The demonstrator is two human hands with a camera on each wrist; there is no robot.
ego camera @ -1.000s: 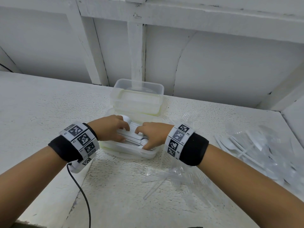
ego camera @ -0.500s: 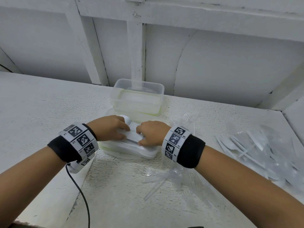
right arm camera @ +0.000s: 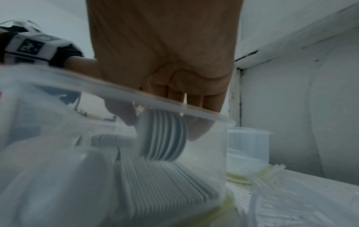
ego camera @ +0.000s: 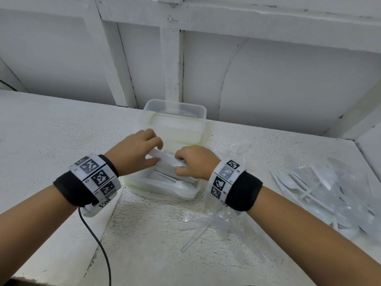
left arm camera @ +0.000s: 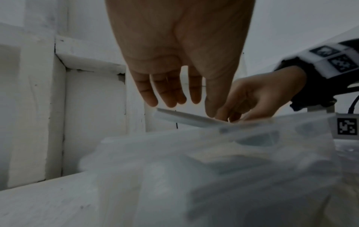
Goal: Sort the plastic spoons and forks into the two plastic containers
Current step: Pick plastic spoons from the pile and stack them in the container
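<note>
Here both hands work over the near container (ego camera: 186,195), at the table's centre. The right hand (ego camera: 195,162) clasps the bowl end of a nested stack of white spoons (ego camera: 165,159); its fingers curl round the bowls inside the rim in the right wrist view. The left hand (ego camera: 136,153) has its fingers fairly straight over the handle end, the thumb at the stack's edge; whether it grips is unclear. The stack tilts, so a loose hold could fan it out and spill spoons over the wall. The far container (ego camera: 175,120) sits at twelve o'clock. Clear forks (ego camera: 222,221) at five o'clock and bagged cutlery (ego camera: 329,188) at three o'clock remain unsorted.
</note>
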